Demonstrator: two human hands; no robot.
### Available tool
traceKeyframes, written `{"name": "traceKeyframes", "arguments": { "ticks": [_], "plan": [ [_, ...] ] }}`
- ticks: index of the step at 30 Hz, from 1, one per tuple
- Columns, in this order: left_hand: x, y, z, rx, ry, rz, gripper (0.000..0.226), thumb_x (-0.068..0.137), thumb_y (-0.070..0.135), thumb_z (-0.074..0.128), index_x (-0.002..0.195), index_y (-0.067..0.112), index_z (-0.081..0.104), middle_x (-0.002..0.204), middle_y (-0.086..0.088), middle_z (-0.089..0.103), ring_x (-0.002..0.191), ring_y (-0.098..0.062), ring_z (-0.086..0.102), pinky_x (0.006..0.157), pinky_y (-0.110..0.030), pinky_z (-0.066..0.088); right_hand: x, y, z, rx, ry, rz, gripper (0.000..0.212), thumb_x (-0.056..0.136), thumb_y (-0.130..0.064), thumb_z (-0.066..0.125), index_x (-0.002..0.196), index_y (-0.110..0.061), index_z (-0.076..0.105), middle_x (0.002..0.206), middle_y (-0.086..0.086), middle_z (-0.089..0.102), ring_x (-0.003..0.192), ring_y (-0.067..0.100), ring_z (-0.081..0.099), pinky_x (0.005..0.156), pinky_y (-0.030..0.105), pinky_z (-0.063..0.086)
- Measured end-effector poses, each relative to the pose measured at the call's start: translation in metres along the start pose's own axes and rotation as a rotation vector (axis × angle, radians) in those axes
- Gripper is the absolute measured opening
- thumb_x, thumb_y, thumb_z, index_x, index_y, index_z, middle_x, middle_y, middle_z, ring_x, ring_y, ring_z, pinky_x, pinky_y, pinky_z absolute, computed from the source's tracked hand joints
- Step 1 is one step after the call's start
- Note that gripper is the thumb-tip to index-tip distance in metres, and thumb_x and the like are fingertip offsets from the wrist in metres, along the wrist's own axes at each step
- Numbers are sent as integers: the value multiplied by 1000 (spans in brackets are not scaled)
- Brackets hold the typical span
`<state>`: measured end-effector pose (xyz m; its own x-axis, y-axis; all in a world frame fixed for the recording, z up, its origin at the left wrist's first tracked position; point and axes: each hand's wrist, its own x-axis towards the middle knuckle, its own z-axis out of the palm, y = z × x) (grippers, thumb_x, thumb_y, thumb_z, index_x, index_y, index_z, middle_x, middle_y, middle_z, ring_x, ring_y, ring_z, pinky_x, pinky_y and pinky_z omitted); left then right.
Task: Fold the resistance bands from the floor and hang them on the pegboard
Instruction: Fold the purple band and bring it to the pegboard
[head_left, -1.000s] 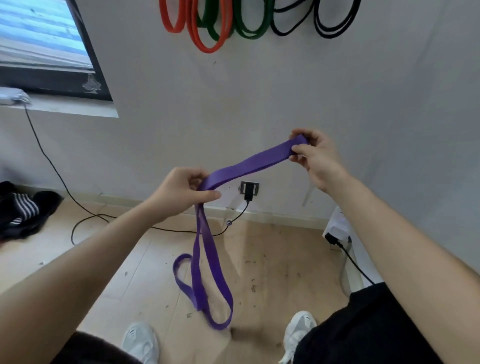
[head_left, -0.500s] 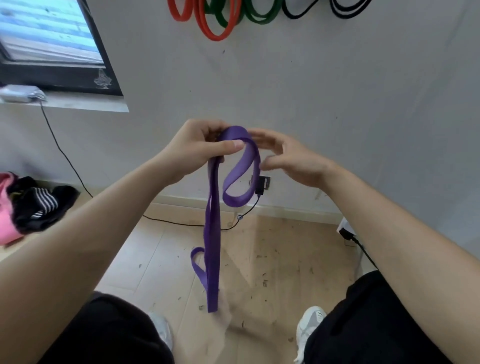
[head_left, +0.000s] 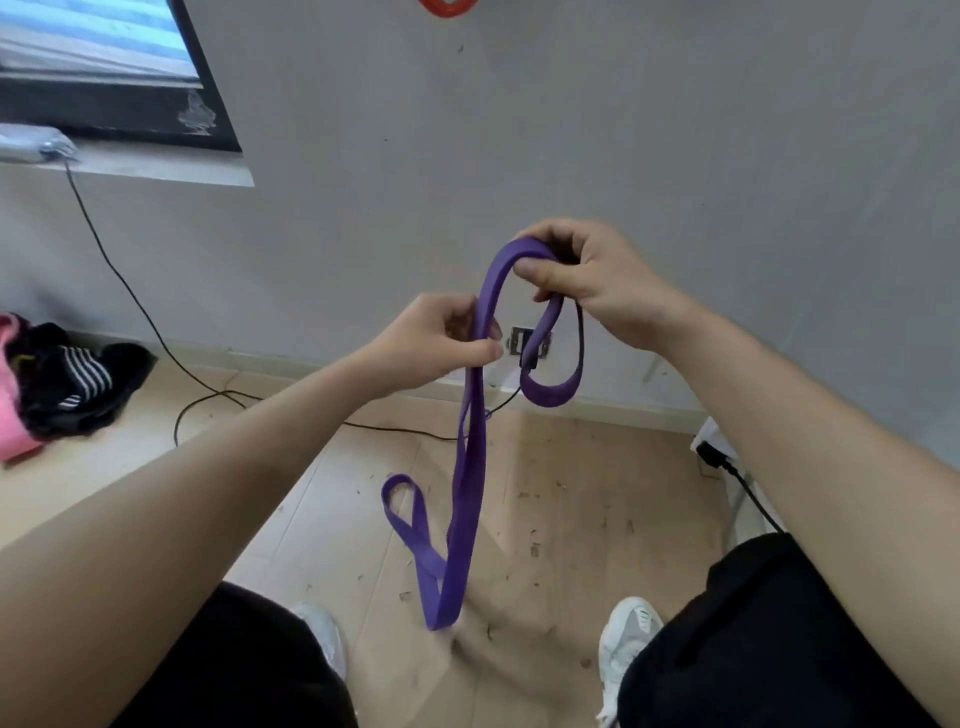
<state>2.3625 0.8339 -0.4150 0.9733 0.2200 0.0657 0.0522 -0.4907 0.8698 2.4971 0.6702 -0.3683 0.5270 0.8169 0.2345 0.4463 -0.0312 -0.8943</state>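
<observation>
A long purple resistance band (head_left: 467, 499) hangs in front of me above the floor. My right hand (head_left: 587, 280) grips its folded top, with a short loop drooping below the fingers. Lower and to the left, my left hand (head_left: 441, 343) pinches the two long strands together. From there the band drops to a fold near my feet, and a small loop curls up at its left. At the top edge of the frame only the bottom of one orange band (head_left: 447, 5) shows on the wall.
A window frame (head_left: 156, 119) and sill stand at the upper left, with a black cable (head_left: 130, 291) running down to the floor. A pile of clothes (head_left: 57, 379) lies at the left. A wall socket (head_left: 524, 340) sits behind the band. My white shoes (head_left: 623, 649) are below.
My right hand has taken over the folded top of the band and raised it. My left hand has slid down the strands. The view has tilted down, hiding most hung bands.
</observation>
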Motion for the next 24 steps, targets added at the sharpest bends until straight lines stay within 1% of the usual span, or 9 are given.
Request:
{"name": "traceKeyframes", "arguments": {
  "ticks": [2, 4, 6, 8, 11, 15, 18, 21, 24],
  "plan": [
    [3, -6, 6, -32, -23, -38, 7, 86, 7, 74, 90, 11, 69, 96, -22, 72, 89, -27, 72, 93, -46, 58, 4, 2, -10, 129, 116, 11, 11, 93, -10, 66, 100, -18, 67, 84, -5, 63, 69, 9, 58, 72, 28, 54],
    [6, -14, 11, -43, -38, -77, 10, 85, 6, 74, 89, 12, 67, 94, -22, 72, 88, -30, 72, 92, -48, 58, 7, 6, -21, 211, 221, 16, 10, 94, -12, 65, 98, -20, 68, 78, -10, 65, 68, 10, 58, 71, 27, 52],
    [7, -22, 16, -41, -85, -118, 14, 86, 3, 73, 92, 14, 66, 86, -11, 74, 83, -21, 72, 89, -46, 60, 9, 11, -28, 255, 303, 18, 8, 94, -12, 65, 97, -20, 68, 76, -9, 65, 68, 12, 57, 72, 27, 51],
    [9, -29, 20, -38, -117, -138, 15, 88, 5, 73, 98, 13, 67, 84, -4, 74, 82, -17, 73, 89, -43, 61, 10, 16, -32, 287, 357, 33, 7, 94, -11, 65, 96, -17, 68, 78, -4, 62, 67, 13, 56, 73, 28, 51],
    [12, -33, 17, -94, -52, -153, 16, 91, 7, 71, 106, 13, 66, 85, -5, 74, 82, -18, 72, 88, -42, 62, 10, 26, -40, 273, 366, 56, 6, 94, -12, 65, 95, -17, 67, 77, -4, 62, 67, 13, 59, 76, 33, 52],
    [12, -33, 7, -208, 19, -148, 23, 96, 12, 67, 118, 16, 63, 89, -7, 75, 87, -21, 72, 85, -37, 60, 6, 40, -56, 230, 282, 141, 7, 93, -12, 67, 97, -18, 67, 82, -3, 67, 79, 17, 66, 83, 36, 50],
    [13, -29, -1, -290, 101, -115, 20, 98, 13, 64, 119, 12, 63, 87, -7, 71, 85, -20, 71, 84, -36, 57, 0, 54, -60, 43, 100, 265, 15, 90, -9, 70, 104, -12, 67, 94, 4, 70, 93, 20, 67, 88, 32, 50],
    [12, -16, -7, -315, 150, -55, 22, 101, 14, 61, 123, 13, 64, 86, -4, 68, 83, -18, 69, 83, -32, 57, -1, 66, -53, -181, -102, 389, 22, 86, -7, 73, 108, -12, 68, 106, 7, 71, 103, 21, 67, 101, 38, 50],
    [10, 0, -9, -306, 165, 19, 23, 101, 14, 59, 123, 11, 65, 83, 0, 63, 78, -15, 65, 80, -27, 57, 0, 70, -41, -227, -204, 411, 22, 85, -6, 74, 106, -9, 68, 106, 9, 72, 104, 23, 68, 98, 37, 51]
  ]
}}
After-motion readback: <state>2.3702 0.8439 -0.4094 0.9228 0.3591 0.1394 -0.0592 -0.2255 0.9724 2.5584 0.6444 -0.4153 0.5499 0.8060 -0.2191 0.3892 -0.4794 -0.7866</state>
